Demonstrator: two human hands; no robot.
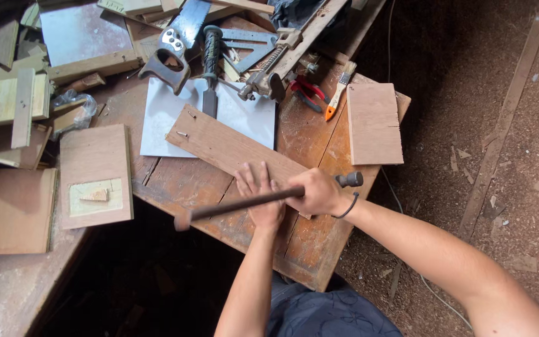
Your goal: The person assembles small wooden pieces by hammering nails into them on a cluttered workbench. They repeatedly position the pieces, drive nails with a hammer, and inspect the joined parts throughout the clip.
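My right hand [317, 192] grips a long dark hammer [238, 204] near its knobbed end [350, 180]. The handle runs left across my other hand and out past the bench edge. My left hand [259, 195] lies flat, fingers spread, pressing on a long brown wooden plank [226, 145]. The plank rests at a slant across the worn wooden workbench [176, 184]. A small nail [183, 133] sticks out near the plank's far left end.
Under the plank lies a white sheet [157, 122]. Behind it are a handsaw [174, 47], a chisel [210, 65], a metal clamp [279, 59], red pliers [307, 93] and an orange-handled brush [339, 90]. Boards lie at right [374, 122] and left [95, 165]. Wood offcuts [7, 106] are stacked far left, with a sawdust-covered floor [500, 93] to the right.
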